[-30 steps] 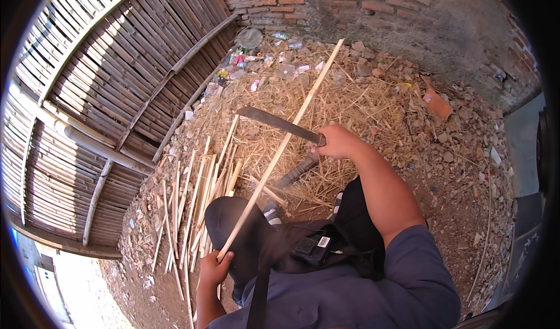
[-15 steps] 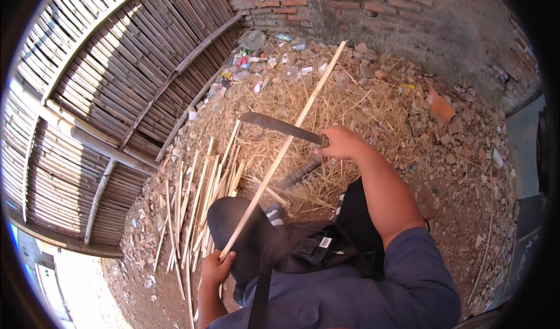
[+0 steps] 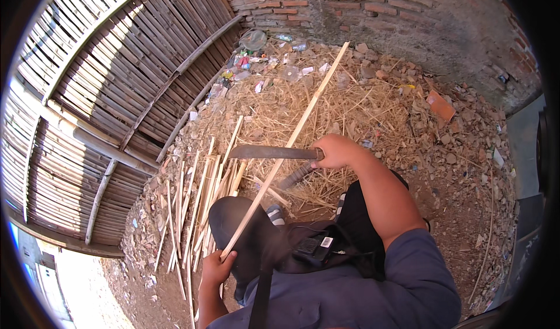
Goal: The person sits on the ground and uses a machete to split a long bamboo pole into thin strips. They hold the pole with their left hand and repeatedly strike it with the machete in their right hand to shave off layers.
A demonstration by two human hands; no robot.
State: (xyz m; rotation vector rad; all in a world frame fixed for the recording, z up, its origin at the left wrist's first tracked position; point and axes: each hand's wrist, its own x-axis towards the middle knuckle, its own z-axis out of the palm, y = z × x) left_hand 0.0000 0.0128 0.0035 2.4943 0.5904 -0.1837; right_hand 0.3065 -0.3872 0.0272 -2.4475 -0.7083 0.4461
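Observation:
My left hand is closed around the near end of a long, pale bamboo strip. The strip slants up and away to the right, over my dark-clad knee. In my right hand is a machete, gripped by its handle, which my fingers mostly hide. Its dark blade points left and lies across the strip, about midway along it; whether they touch I cannot tell. Below the blade a dark, rod-like piece rests on the ground among the straw.
Several cut bamboo strips lie on the ground to the left. Straw and shavings cover the ground ahead, with rubble and litter beyond. A bamboo slat wall stands at left, a brick wall at the back.
The machete has moved nearer to me along the strip, with my right hand, and its blade has turned closer to level. My left hand holds its place.

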